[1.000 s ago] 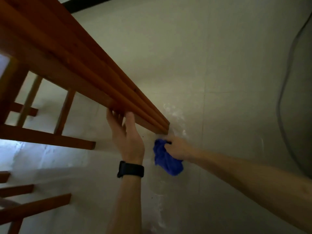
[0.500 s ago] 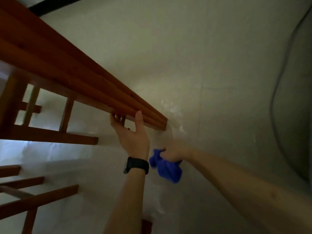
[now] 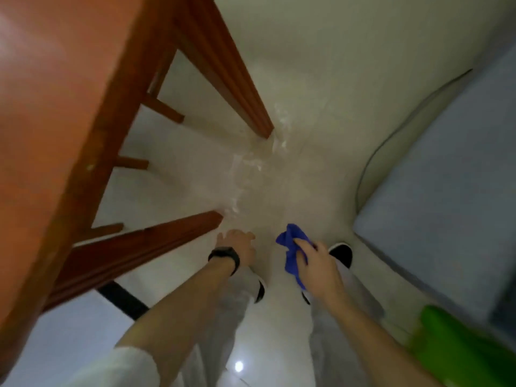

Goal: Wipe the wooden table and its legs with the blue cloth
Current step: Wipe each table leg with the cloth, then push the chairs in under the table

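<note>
The wooden table (image 3: 55, 79) fills the upper left, seen from above, its top close to the camera. One leg (image 3: 223, 71) runs down to the pale floor at the centre; a nearer leg (image 3: 145, 247) ends by my left hand. My left hand (image 3: 237, 244), with a black watch on the wrist, hangs just right of that nearer leg's foot, fingers relaxed, touching nothing. My right hand (image 3: 318, 263) grips the bunched blue cloth (image 3: 293, 247) in the air, apart from the table.
My legs in light trousers and black-and-white shoes (image 3: 340, 252) stand on the glossy floor. A grey-blue mattress or cushion (image 3: 446, 191) lies on the right with a cable (image 3: 371, 157) beside it. A green object (image 3: 458, 347) is at the lower right. Chair rungs (image 3: 162, 107) show under the table.
The view has swung from low beside the leg to looking straight down. My left hand has let go of the table leg. My right hand has drawn the cloth away from the leg's foot.
</note>
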Motion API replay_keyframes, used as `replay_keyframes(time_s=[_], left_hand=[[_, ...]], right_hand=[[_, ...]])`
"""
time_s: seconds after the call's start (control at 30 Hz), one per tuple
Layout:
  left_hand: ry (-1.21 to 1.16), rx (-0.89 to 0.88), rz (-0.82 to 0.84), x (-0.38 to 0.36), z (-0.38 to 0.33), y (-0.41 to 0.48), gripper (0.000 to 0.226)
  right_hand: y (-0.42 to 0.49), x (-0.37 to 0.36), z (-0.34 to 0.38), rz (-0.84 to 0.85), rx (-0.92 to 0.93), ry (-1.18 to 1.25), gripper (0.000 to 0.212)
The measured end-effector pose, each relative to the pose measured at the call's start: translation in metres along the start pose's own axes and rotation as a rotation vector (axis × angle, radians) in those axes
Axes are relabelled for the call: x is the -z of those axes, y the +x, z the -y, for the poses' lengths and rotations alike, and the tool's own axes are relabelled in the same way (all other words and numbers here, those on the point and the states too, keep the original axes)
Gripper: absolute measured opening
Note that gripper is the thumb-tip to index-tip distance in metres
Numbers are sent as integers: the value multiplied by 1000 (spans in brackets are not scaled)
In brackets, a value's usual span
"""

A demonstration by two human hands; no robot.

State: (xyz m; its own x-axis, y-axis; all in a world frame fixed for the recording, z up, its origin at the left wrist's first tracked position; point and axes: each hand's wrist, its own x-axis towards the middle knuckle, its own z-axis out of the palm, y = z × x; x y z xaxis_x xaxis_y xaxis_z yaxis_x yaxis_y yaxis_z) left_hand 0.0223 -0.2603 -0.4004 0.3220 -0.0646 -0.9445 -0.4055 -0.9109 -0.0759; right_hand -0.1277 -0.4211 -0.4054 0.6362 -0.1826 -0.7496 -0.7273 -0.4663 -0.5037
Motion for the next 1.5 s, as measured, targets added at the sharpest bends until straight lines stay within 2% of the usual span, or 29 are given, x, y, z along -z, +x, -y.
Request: replay_keyframes(time_s=[0.2,0.4,0.57,0.73,0.83,0.9,1.1,1.17,1.23,1.33,1.4,1.5], left_hand=[[-273,-133,-150,25,-12,-194,47],[-495,-167,-449,60,32,-354,40],[-744,-165,-697,59,108,-415,35],[-840,46,-828,40,205,-426,39],[-852,149,-793,33,248,-420,52],[-827,168,-757,38,270,-409,66],[-655,61,-520,43,297,-376,105],[-668,57,-531,39,297,-370,108],[-689,54,-548,37,298,-366,109],[-713,47,-561,37,298,-361,109],[-710,45,-557,38,296,-359,108],[-707,87,-530,43,291,-361,108]], right_hand=[[-164,100,84,-53,190,-85,39],[-265,180,198,-218,379,-52,37],[-294,182,283,-194,483,-55,35],[-300,132,351,6,483,-203,36],[-301,94,383,143,449,-351,35],[-300,71,405,169,444,-397,33],[-281,42,477,51,547,-459,31],[-269,38,499,11,594,-436,37],[-255,33,512,46,597,-463,55],[-232,26,509,28,591,-789,74],[-217,20,498,29,620,-919,77],[-201,13,475,62,644,-964,72]])
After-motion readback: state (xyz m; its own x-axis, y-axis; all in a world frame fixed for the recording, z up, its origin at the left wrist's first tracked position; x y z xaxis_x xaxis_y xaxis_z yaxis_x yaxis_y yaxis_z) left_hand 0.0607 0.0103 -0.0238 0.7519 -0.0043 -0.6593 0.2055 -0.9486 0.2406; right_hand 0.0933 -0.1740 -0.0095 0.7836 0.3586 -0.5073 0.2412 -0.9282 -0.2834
